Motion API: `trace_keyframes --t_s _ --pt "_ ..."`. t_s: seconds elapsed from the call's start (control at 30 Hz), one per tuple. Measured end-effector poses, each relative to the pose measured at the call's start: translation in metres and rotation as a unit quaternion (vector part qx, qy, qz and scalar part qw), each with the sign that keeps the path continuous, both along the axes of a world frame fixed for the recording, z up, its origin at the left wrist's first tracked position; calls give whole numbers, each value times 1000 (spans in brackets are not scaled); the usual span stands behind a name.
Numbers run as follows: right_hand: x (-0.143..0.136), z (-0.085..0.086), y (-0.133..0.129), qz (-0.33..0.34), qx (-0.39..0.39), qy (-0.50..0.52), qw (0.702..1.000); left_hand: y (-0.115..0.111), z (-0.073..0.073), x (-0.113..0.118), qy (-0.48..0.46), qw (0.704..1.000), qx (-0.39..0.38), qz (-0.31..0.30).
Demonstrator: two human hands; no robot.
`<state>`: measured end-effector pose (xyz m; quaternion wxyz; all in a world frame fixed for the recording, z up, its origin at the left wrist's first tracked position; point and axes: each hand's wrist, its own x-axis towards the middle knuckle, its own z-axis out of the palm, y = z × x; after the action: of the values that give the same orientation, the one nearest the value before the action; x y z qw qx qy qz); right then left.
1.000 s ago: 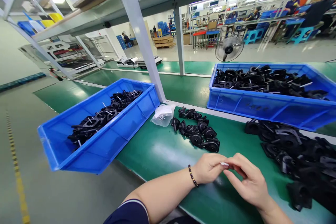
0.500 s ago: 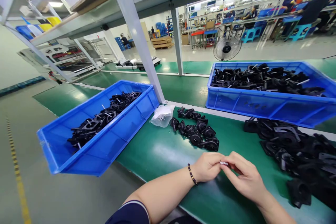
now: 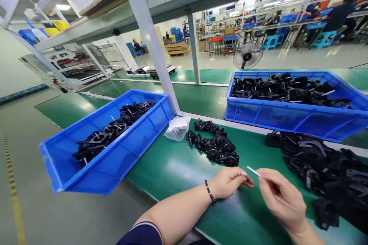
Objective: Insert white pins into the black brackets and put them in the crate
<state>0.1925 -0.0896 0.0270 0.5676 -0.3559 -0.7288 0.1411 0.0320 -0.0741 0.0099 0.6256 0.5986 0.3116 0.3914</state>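
Between the thumb and forefinger of my right hand (image 3: pixel 283 195) is a thin white pin (image 3: pixel 253 171), its free end pointing up and left. My left hand (image 3: pixel 230 182) is closed just left of it, with the pale end of a small piece (image 3: pixel 242 174) showing at its fingertips; most of that piece is hidden. Both hands are above the green bench (image 3: pixel 172 168). Beyond them lies a small group of black plastic housings (image 3: pixel 214 153). A clear plastic bag (image 3: pixel 177 128) with white pins inside sits behind that group, to the left.
A blue bin (image 3: pixel 138 145) of black parts with white pins stands at left. Another filled blue bin (image 3: pixel 287 116) is at back right. Loose black parts (image 3: pixel 313 160) are heaped along the right side. A metal post (image 3: pixel 152 42) rises behind the bag.
My right hand has moved right, away from my left hand, and the white pin it pinches now shows at greater length. My left hand stays nearly in place.
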Motion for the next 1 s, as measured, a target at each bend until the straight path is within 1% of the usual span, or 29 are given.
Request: trace_keyframes --t_s 0.1,0.2,0.27,0.33,0.43,0.5,0.53,0.6,0.67,0.73,0.8,0.83,0.87,0.93,1.0 --pt "-2 -8 7 9 78 -113 991 1 -4 2 -89 987 -131 13" --pt "-3 -14 12 -3 117 -182 976 4 -8 4 -161 958 -233 33" --pt "-3 -14 12 -6 127 -204 971 5 -8 4 -196 941 -273 44" --pt "-4 -13 12 -8 132 -223 966 5 -6 4 -225 927 -296 49" --pt "-8 -10 12 -13 134 -247 959 5 -3 3 -244 913 -321 56" --pt "-9 -9 12 -11 128 -257 958 6 -2 2 -237 914 -322 67" --pt "-10 -8 13 -8 121 -257 959 7 -2 2 -227 919 -316 71" --pt "-10 -8 14 -9 96 -246 964 8 -2 2 -183 938 -287 70" --pt "-9 -8 15 -15 47 -231 972 6 -2 3 -107 963 -242 42" --pt "-9 -6 15 -9 -31 -234 972 3 -3 4 -7 982 -187 -6" --pt "-10 -4 16 19 -121 -268 956 -1 -4 4 95 987 -127 -31" --pt "-10 -3 17 25 -157 -295 942 -2 -5 4 137 985 -99 -41" --pt "-11 -2 18 20 -173 -325 930 -2 -6 3 167 981 -82 -47" --pt "-11 -2 21 -9 -171 -385 907 0 -8 2 186 978 -69 -59" --pt "-11 -1 24 -20 -151 -434 888 4 -11 1 178 977 -88 -75"
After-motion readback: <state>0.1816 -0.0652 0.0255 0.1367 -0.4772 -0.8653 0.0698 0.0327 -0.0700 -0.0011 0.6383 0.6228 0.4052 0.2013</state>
